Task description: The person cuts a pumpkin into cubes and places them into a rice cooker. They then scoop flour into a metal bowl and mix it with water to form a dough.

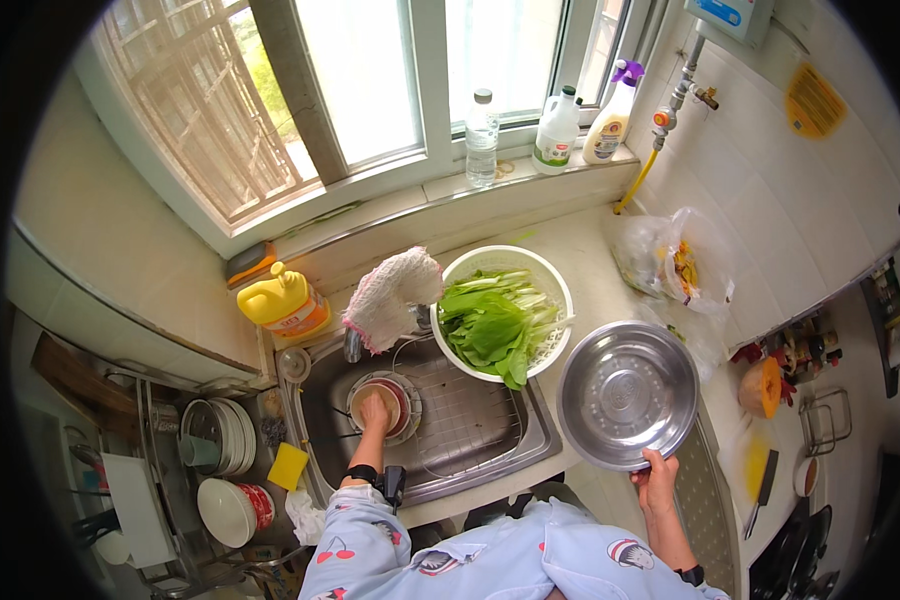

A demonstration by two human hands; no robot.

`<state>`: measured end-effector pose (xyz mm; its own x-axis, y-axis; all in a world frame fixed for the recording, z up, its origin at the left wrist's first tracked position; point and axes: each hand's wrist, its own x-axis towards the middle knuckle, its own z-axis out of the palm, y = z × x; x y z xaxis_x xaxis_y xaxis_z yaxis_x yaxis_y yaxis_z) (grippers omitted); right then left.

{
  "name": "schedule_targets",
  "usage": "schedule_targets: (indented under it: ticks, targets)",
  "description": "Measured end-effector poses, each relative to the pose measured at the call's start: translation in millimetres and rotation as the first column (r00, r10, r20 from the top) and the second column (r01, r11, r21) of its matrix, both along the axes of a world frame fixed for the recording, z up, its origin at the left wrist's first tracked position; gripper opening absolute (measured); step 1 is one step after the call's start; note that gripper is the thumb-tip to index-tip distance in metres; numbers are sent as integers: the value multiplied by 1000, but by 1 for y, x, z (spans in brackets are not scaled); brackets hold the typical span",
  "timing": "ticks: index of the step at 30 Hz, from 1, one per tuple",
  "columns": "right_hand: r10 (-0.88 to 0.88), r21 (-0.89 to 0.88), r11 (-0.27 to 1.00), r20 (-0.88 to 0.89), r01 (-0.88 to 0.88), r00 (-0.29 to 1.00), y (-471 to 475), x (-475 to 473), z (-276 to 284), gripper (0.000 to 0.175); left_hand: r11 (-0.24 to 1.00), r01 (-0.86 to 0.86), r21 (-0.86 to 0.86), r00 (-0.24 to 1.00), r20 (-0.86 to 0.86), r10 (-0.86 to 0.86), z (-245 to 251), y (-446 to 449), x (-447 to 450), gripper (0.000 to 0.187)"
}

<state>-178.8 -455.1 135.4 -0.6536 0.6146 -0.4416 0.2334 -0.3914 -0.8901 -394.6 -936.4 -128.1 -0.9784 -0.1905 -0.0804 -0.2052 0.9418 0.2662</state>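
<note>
My left hand [375,412] reaches down into a small bowl [400,401] that rests on a plate in the stainless steel sink [487,469]; its fingertips are hidden, so its grip is unclear. With my right hand [656,472] I hold a wide stainless steel basin [630,397] by its near rim, thumb over the edge. The basin appears empty. A white plastic colander [562,289] of leafy greens [487,322] sits at the sink's back right corner. A cloth [394,296] hangs over the faucet [352,346].
A yellow detergent jug [289,304] stands behind the sink. Left are a yellow sponge [289,466] and a dish rack with stacked plates [232,435]. Plastic bags [690,262] lie at the back right. Farther right are a cut pumpkin [760,388] and a knife [763,487].
</note>
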Motion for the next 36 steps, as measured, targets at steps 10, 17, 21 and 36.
schedule_targets:
  ticks: [10,17,21,36]
  targets:
    - [72,-48,996,-48,-75,996,14,-12,-5,17,938,-265,222,942,-146,301,71,17,19,43]
    - [169,-62,982,-114,-177,979,36,-24,-9,12,-96,-245,965,882,263,391,107,22,47,13]
    - [207,-79,972,-149,-220,967,48,-29,-10,9,-169,-4,986,882,83,464,140,46,63,22]
    - [239,-80,963,-192,-258,952,85,-30,-1,10,-135,9,991,992,7,123,233,54,69,27]
